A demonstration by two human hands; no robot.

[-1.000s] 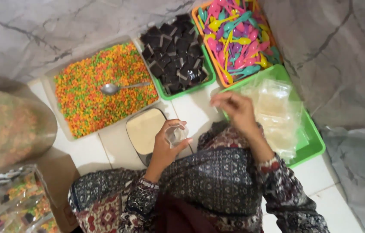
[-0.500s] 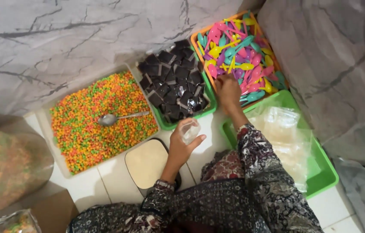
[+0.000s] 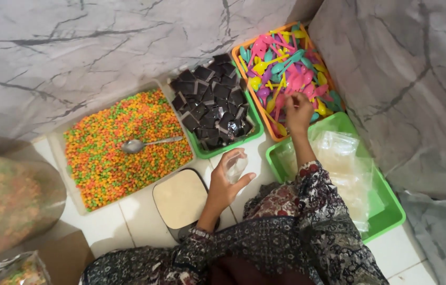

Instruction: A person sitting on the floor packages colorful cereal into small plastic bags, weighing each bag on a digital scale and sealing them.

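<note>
Right hand (image 3: 298,112) has pushed deeper into the orange tray (image 3: 236,62), fingers pinching among coloured plastic spoons (image 3: 286,68) (which one, unclear) | left hand (image 3: 227,182) grips a small clear bag (image 3: 236,166) over white floor tiles, beside the green tray of dark packets (image 3: 212,103).

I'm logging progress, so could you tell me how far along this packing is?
Early. The left hand holds a small clear bag that looks empty. The right hand reaches among the plastic spoons. The metal spoon lies in the coloured cereal, unused.
</note>
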